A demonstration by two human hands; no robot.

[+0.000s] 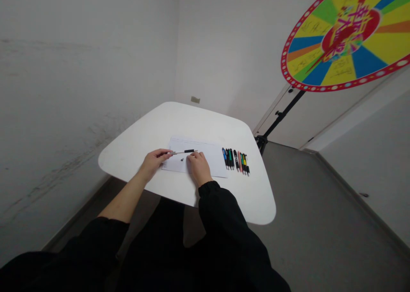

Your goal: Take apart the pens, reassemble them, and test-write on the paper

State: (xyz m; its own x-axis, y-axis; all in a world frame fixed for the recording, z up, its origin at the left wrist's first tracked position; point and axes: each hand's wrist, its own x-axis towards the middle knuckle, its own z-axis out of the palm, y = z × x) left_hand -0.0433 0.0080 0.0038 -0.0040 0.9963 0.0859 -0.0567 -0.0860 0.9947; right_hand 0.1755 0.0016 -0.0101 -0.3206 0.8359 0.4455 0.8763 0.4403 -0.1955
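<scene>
My left hand [154, 160] is closed in a pinch on the silver end of a pen [185, 151], which lies level above a white sheet of paper [211, 158]. The pen's black part points right. My right hand [199, 166] rests on the paper just below the pen's black end, fingers curled near it; whether it touches the pen I cannot tell. A tiny dark piece [182, 159] lies on the paper between my hands. To the right of the sheet lies a row of several coloured pens [236, 160].
The white rounded table [134, 151] stands in a corner between two white walls. A colourful prize wheel [347, 35] on a black stand [278, 121] rises at the right. Grey floor stretches to the right of the table.
</scene>
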